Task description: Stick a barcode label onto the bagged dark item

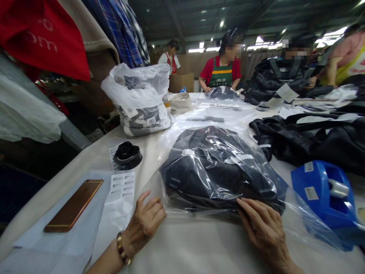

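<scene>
A folded black garment in a clear plastic bag lies on the white table in front of me. My right hand rests flat on the bag's near edge, fingers stretched out and pressing the plastic. My left hand sits on the table at the bag's near left corner, fingers loosely curled, touching the plastic and a barcode label sheet. A beaded bracelet is on my left wrist.
A gold phone lies at left on paper. A black round thing sits behind the labels. A blue tape dispenser stands at right. A full white bag, black garments and several workers are at the far side.
</scene>
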Action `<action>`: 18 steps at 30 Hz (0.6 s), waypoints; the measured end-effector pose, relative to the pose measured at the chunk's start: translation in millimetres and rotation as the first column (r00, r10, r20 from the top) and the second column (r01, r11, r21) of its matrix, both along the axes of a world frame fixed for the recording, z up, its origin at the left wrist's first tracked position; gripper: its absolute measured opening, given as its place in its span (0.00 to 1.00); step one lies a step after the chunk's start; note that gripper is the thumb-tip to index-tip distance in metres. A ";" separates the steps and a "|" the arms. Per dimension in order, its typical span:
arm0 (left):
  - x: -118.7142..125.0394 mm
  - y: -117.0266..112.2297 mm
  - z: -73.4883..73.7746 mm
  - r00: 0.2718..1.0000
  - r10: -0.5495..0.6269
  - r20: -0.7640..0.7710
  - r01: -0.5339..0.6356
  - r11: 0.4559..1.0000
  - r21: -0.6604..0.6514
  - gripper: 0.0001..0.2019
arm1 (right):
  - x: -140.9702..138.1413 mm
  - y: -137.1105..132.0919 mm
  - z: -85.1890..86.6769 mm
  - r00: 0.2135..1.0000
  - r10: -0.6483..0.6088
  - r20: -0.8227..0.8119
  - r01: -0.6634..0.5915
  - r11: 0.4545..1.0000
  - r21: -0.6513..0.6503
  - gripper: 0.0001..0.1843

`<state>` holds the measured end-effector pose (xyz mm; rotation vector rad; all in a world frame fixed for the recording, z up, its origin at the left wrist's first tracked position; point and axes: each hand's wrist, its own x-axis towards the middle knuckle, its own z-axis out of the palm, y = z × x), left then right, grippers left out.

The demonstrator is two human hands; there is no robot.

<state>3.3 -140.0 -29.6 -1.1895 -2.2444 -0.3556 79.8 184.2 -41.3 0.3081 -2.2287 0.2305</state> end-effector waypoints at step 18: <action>-21.1 -11.2 26.6 0.974 0.175 0.146 -0.135 0.959 -0.250 0.10 | -1.9 2.5 -5.6 1.000 0.002 -0.016 -0.002 1.000 0.026 0.15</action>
